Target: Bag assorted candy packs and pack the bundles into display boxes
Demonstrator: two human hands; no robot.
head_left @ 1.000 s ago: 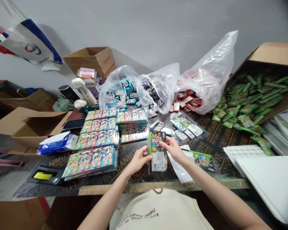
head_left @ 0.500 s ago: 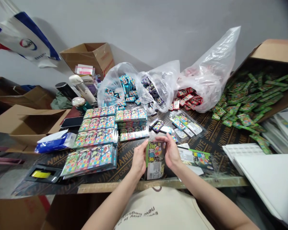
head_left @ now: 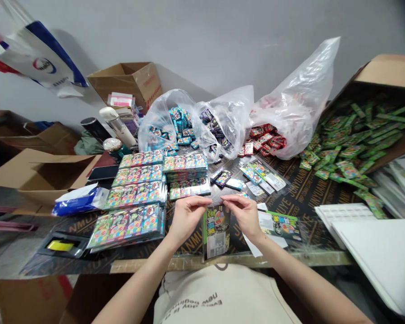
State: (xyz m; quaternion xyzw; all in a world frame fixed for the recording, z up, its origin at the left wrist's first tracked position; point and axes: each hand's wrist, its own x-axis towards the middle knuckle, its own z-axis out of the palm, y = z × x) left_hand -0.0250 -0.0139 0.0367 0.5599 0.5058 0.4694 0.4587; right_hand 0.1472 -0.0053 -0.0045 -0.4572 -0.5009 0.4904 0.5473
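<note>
A clear plastic bag with a green and black printed packet (head_left: 217, 231) in it is upright near the table's front edge. My left hand (head_left: 189, 219) pinches the bag's top edge at its left corner. At the right side of the same edge, my right hand (head_left: 245, 219) has thumb and forefinger pressed together on the plastic. To the right lie another green and black packet (head_left: 283, 225) and white paper slips (head_left: 253, 245). Beyond my hands are small loose packets (head_left: 222, 178) and a bagged set (head_left: 263, 174).
Stacks of colourful packs (head_left: 128, 220) stand on the left. Clear bags of blue (head_left: 180, 123), purple (head_left: 216, 123) and red packets (head_left: 265, 138) line the back. A carton (head_left: 386, 72) of green packets opens on the right, near white sheets (head_left: 378, 256). A tape holder (head_left: 62, 246) sits front left.
My hands have gone from cupping the packet's sides to pinching the bag's top edge, with the elbows spread wider. The bag stays in nearly the same place.
</note>
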